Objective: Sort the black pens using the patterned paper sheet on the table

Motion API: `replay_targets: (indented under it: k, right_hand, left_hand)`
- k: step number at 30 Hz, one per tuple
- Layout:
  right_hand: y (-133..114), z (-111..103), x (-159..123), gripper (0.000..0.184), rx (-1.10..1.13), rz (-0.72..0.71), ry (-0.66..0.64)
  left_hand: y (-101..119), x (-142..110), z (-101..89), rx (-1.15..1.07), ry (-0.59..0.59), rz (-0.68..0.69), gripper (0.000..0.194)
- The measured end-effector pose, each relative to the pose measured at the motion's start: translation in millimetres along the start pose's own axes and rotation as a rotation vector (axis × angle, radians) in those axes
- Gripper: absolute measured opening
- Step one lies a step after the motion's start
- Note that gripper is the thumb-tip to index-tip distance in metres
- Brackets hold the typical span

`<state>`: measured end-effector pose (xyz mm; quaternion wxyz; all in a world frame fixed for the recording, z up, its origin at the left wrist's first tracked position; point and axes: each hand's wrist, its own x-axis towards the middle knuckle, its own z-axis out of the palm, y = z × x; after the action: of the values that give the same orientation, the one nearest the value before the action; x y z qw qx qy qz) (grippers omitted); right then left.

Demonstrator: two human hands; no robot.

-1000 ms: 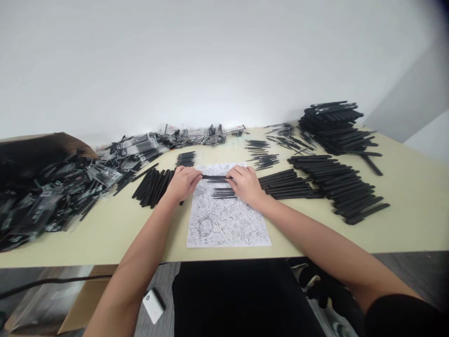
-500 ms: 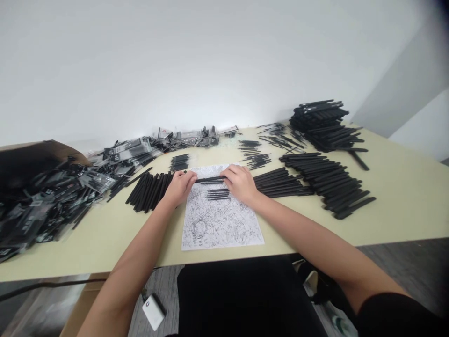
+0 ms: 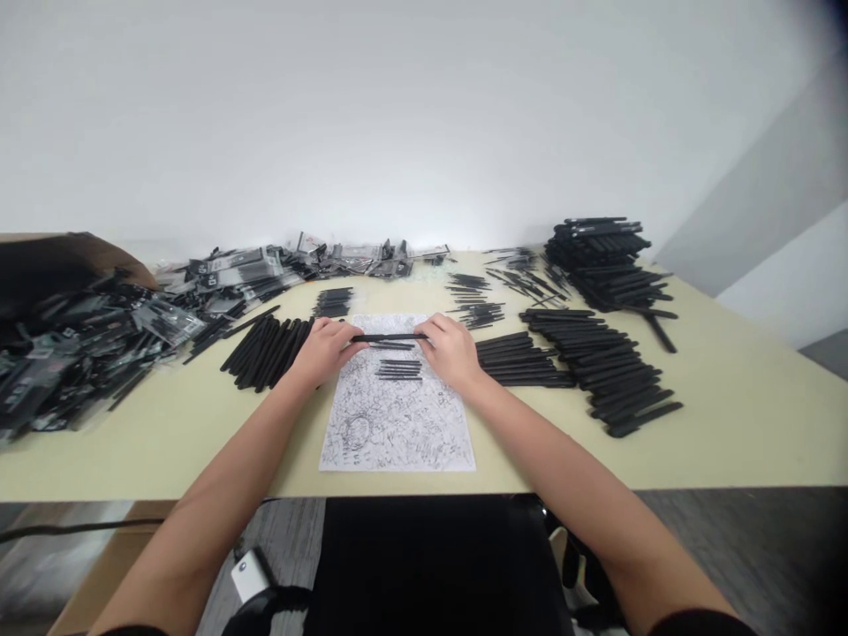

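Pale tabletop (image 3: 748, 442) beneath a white wall, and at its middle, left hand (image 3: 324, 351) and right hand (image 3: 450, 349) almost closed, their fingertips pinching opposite ends of one black stick (image 3: 389, 336), level across the top of a printed sheet (image 3: 397, 424), with contact between stick and paper impossible to tell. Just below it on the sheet, a short row of thinner sticks (image 3: 399, 369). Farther out, loose sticks (image 3: 265, 353) beside the left hand, more rows (image 3: 523, 360) beside the right, a tall stack (image 3: 600, 261) at the back right, and heaped plastic packets (image 3: 72, 362) along the left.
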<state>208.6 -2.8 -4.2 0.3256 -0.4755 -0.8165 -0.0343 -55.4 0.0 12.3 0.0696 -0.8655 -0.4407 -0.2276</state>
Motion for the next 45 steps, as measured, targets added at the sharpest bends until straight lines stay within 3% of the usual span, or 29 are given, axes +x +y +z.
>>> replay_targets:
  k: [10,18,32,38,45]
  right_hand:
    - [6.3,-4.5,-1.0,0.016,-0.040,0.037,0.007]
    - [12.7,-10.8,1.9,0.016,-0.150,0.235,-0.071]
    - [25.2,-17.9,4.4,0.022,-0.261,0.459,-0.138]
    - [27.5,-18.1,4.3,0.025,-0.286,0.442,-0.171]
    - [34.1,-11.4,-1.2,0.027,-0.278,0.335,-0.025]
  left_hand:
    - [3.5,-2.7,0.7,-0.016,-0.019,-0.084,0.038]
    - [2.5,-0.1,-6.8,0.060,0.001,-0.139,0.035]
    - [-3.8,2.4,-8.3,0.072,-0.074,-0.125,0.036]
    - [-7.1,2.0,-7.0,0.087,-0.077,-0.142,0.037]
    - [-10.7,1.5,-1.7,0.075,-0.074,-0.170,0.035]
